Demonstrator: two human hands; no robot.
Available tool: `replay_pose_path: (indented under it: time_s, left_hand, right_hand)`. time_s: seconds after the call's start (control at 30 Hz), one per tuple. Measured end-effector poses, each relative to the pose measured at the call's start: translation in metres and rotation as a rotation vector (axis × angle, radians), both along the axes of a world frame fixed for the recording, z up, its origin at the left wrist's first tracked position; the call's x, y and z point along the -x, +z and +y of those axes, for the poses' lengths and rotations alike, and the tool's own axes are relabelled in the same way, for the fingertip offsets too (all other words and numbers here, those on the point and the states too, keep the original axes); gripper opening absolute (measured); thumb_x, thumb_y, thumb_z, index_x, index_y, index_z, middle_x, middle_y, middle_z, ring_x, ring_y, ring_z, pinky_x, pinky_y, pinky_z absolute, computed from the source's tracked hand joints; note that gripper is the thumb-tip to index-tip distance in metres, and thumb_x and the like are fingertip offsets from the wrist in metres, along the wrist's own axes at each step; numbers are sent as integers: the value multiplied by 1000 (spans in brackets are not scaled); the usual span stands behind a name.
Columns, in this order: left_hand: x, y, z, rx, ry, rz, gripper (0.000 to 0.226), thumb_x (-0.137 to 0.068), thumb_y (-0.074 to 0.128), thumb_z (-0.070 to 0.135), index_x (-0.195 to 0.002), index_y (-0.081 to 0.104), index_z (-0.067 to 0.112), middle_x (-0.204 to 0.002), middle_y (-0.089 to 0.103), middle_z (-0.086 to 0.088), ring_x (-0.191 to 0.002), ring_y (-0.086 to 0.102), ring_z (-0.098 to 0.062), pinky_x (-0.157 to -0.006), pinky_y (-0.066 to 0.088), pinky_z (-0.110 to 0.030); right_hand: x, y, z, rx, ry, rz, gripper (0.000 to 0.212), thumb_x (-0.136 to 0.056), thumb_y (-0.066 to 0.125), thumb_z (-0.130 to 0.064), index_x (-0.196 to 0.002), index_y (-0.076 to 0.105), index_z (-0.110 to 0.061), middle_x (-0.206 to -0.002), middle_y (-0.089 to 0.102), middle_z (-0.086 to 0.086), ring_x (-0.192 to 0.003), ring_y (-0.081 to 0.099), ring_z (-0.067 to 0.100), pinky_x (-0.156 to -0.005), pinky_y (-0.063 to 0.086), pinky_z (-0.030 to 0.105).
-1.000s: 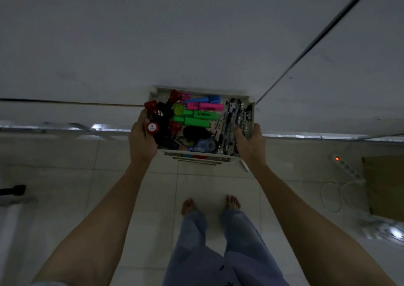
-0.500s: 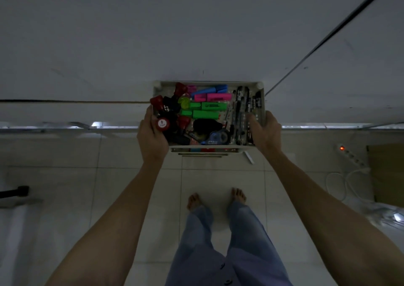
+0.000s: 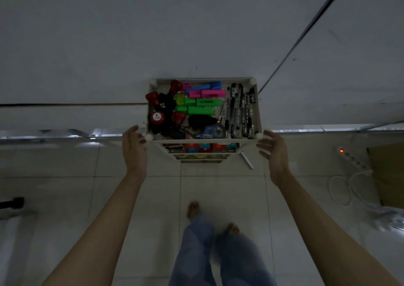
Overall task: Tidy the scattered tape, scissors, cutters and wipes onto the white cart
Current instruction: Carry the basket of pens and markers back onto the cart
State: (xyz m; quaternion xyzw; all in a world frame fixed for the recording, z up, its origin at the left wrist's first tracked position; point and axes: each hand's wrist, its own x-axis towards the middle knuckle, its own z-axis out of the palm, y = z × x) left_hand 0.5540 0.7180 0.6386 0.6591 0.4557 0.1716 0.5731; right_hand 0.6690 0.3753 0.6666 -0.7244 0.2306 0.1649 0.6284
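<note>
White cart stands against the far wall on pale floor tiles, its perforated plastic top tray packed with green, pink and blue highlighters, black pens, red stamps and a blue correction-tape dispenser with unreadable lettering. Left hand and right hand flank its near corners, fingers loosely spread, holding nothing.

Matt white plastic cart; glossy tiled floor.
</note>
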Motion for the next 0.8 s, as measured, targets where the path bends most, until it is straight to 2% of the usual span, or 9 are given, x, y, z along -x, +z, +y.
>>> replay_pose_path:
  time_s: [0.07, 0.13, 0.3, 0.4, 0.47, 0.53, 0.57, 0.67, 0.8]
  left_hand:
    - [34, -27, -9, 44, 11, 103, 25, -99, 50, 12, -110, 65, 28, -95, 64, 0, -94, 60, -23, -66, 44, -27]
    - [65, -56, -24, 114, -79, 217, 27, -94, 57, 7, -105, 70, 28, -89, 69, -3, -91, 64, -26, -66, 45, -28]
    - [98, -133, -60, 57, -275, 322, 23, -93, 65, 1, -105, 75, 18, -85, 72, -7, -80, 65, -22, -61, 48, -25]
    - [105, -195, -74, -63, -365, 354, 18, -95, 68, 4, -104, 73, 19, -87, 71, -4, -73, 63, -17, -53, 45, -9]
    - [108, -244, -76, -239, -529, 344, 17, -96, 70, 12, -102, 70, 27, -94, 70, 1, -80, 65, -10, -65, 48, -8]
    - [107, -296, -73, -437, -721, 328, 17, -96, 70, 19, -103, 68, 34, -99, 65, 8, -92, 65, -7, -79, 53, -21]
    - [104, -322, -72, -527, -772, 299, 15, -97, 69, 20, -105, 68, 32, -101, 63, 9, -95, 64, -7, -80, 54, -26]
    - [84, -391, -70, -812, -769, 145, 12, -98, 67, 17, -109, 71, 21, -107, 65, 2, -100, 66, -15, -81, 58, -34]
    - [48, -465, -54, -1183, -695, -47, 19, -94, 68, 14, -112, 74, 9, -115, 67, -12, -100, 68, -31, -81, 59, -41]
  right_hand:
    - [24, -29, -15, 150, 26, 12, 31, -92, 48, -30, -112, 68, -17, -94, 68, 10, -89, 67, 35, -77, 50, 39]
    - [40, -61, -25, 276, 171, 62, 26, -88, 55, -23, -108, 70, -17, -92, 71, 12, -91, 69, 40, -72, 50, 36]
    - [49, -147, -33, 416, 398, 69, 17, -92, 66, -13, -110, 69, -13, -93, 71, 10, -86, 68, 30, -70, 46, 28]
    - [53, -209, -30, 464, 485, 32, 20, -91, 69, -11, -111, 66, -14, -92, 68, 7, -83, 64, 24, -72, 49, 27]
    - [60, -259, -24, 555, 575, -86, 23, -90, 69, -11, -112, 67, -15, -95, 68, 5, -89, 65, 25, -80, 53, 33]
    - [68, -313, -13, 653, 677, -273, 25, -89, 69, -13, -114, 67, -16, -106, 67, 4, -95, 67, 25, -81, 57, 36]
    - [70, -339, -6, 694, 721, -380, 27, -88, 70, -13, -115, 68, -16, -112, 67, 6, -97, 67, 26, -79, 58, 37]
    - [67, -412, 18, 766, 736, -726, 35, -86, 73, -8, -120, 68, -9, -116, 67, 15, -101, 66, 36, -78, 60, 42]
    - [50, -493, 37, 891, 684, -1015, 37, -88, 73, -7, -125, 67, -4, -123, 66, 18, -115, 61, 41, -96, 53, 50]
